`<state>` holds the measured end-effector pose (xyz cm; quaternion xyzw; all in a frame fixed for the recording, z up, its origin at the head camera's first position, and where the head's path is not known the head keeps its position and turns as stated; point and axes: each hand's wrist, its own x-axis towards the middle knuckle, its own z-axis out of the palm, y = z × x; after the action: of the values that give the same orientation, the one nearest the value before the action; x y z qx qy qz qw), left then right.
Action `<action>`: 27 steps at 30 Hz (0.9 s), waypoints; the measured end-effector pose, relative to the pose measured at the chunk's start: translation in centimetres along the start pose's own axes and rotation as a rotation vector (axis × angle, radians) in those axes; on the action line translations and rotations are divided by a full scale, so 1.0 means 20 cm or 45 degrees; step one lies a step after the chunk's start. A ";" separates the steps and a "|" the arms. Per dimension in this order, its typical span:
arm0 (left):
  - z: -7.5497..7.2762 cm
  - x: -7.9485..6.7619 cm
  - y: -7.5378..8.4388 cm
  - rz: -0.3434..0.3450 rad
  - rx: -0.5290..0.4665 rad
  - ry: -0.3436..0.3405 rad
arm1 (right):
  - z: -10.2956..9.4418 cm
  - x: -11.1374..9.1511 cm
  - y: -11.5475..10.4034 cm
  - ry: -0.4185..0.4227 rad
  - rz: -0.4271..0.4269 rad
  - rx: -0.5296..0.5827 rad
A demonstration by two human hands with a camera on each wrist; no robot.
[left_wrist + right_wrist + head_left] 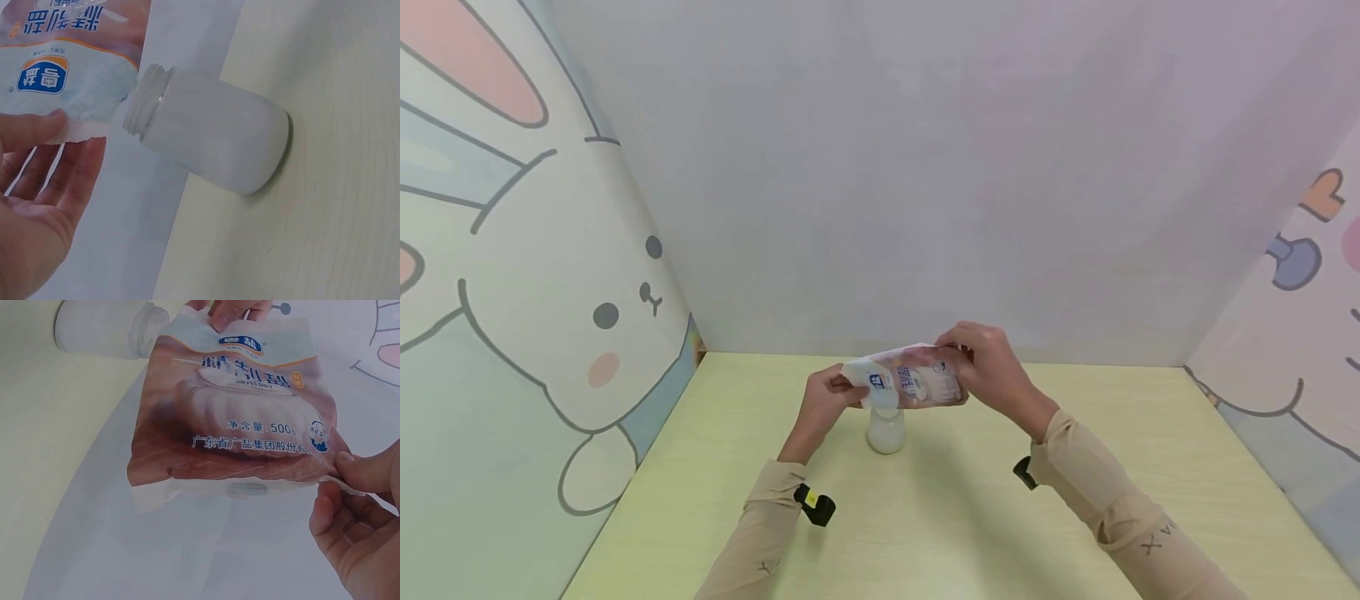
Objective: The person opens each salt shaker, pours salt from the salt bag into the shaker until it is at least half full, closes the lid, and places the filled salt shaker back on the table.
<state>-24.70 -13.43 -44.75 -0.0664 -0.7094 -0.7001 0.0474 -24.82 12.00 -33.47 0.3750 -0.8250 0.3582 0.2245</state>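
Note:
A pink and pale-blue salt bag (917, 379) is held up on its side above the table, between both hands. My left hand (827, 406) pinches its pale-blue, torn end between thumb and fingers (84, 172). At the other end, my right hand (992, 367) pinches a corner of the bag (237, 412). Just below the bag a jar (886, 432) stands upright on the table, white inside, with no lid on its threaded neck (147, 103). The bag's torn edge is right by the jar's mouth and overlaps it in the head view.
The pale wooden table (820, 550) reaches back to a plain light wall (880, 183). A panel with a cartoon rabbit (550, 275) rises on the left, and another printed panel (1300, 333) stands on the right.

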 end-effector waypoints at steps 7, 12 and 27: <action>0.00 0.00 0.00 -0.012 -0.007 -0.003 | 0.00 0.00 0.01 0.002 -0.001 -0.007; 0.00 0.00 0.00 -0.003 -0.008 -0.011 | 0.00 0.00 0.01 0.001 -0.006 -0.009; 0.01 0.00 0.00 0.032 0.013 -0.015 | 0.00 -0.02 0.01 -0.007 0.009 0.005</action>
<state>-24.62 -13.22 -44.86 -0.0789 -0.7124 -0.6954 0.0523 -24.78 12.19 -33.80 0.3734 -0.8262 0.3598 0.2201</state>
